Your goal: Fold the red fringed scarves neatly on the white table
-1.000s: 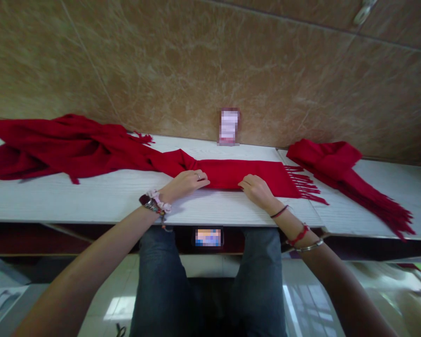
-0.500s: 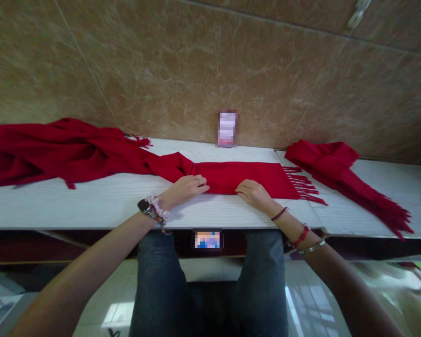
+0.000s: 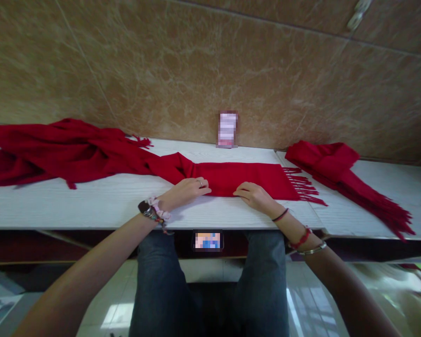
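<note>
A red fringed scarf (image 3: pixel 249 177) lies lengthwise on the white wood-grain table. Its right end is flat and narrow, with the tassels pointing right; toward the left it twists and runs into a loose, rumpled heap of red cloth (image 3: pixel 66 152). Along the scarf's near edge, my left hand (image 3: pixel 189 191) pinches the cloth with bent fingers. Farther right on the same edge, my right hand (image 3: pixel 255 194) grips it between thumb and fingers. The fingertips partly cover the edge.
Another red scarf (image 3: pixel 324 159), folded over, lies at the right with its fringe toward the table's front. A phone-like object (image 3: pixel 227 129), blurred, leans on the brown marbled wall (image 3: pixel 154 70). Below the table edge (image 3: pixel 91 228) is a second blurred screen (image 3: pixel 207 240), above my legs.
Both hands have shifted very slightly toward me, and the scarf's near edge has come with them. The folded scarf and the heap at the left look the same.
</note>
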`<state>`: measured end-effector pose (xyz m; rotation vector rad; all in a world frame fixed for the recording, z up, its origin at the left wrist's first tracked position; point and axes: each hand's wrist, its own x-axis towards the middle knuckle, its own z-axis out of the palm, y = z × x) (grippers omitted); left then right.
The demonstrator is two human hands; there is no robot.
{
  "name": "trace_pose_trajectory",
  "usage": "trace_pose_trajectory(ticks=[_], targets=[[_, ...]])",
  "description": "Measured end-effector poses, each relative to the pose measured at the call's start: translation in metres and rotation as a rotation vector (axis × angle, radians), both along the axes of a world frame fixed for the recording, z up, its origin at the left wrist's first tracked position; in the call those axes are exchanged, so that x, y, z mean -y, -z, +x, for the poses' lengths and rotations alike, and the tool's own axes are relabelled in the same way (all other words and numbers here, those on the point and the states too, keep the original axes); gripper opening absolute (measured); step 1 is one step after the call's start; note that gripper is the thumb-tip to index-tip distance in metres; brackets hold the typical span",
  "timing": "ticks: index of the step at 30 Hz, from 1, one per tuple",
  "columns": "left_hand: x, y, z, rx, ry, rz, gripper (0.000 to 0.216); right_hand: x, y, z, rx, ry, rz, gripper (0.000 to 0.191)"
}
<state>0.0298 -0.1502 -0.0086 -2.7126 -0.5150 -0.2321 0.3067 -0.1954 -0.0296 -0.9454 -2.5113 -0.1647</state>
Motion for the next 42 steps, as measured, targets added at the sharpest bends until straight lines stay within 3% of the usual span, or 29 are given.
trace_pose_trajectory(ticks=[7,14,20,25,29,32,37,42], targets=[[0.002,0.002,0.000,0.069,-0.019,-0.077,0.024,0.008,0.000,0.002,-0.096,0.009,-0.156,0.037],[0.006,-0.005,0.003,0.181,0.079,-0.228,0.022,0.022,-0.002,0.004,-0.122,0.011,-0.191,0.031],[-0.018,-0.020,0.033,0.294,0.086,-0.284,0.025,-0.018,-0.021,-0.003,-0.182,0.178,-0.122,0.023],[-0.036,-0.006,0.048,0.224,-0.017,-0.316,0.025,-0.043,-0.016,-0.012,-0.011,0.140,-0.150,0.023],[-0.037,0.007,0.037,0.153,-0.162,-0.216,0.032,-0.043,-0.002,-0.014,-0.022,0.133,-0.141,0.027],[-0.035,0.007,0.030,0.126,-0.252,-0.157,0.034,-0.042,0.004,-0.012,-0.044,0.130,-0.140,0.029],[-0.036,-0.005,0.022,0.107,-0.367,-0.059,0.029,-0.044,0.005,-0.010,-0.050,0.146,-0.152,0.030],[-0.067,-0.026,-0.018,0.101,-0.306,-0.054,0.040,-0.045,0.005,-0.011,-0.046,0.149,-0.147,0.030]])
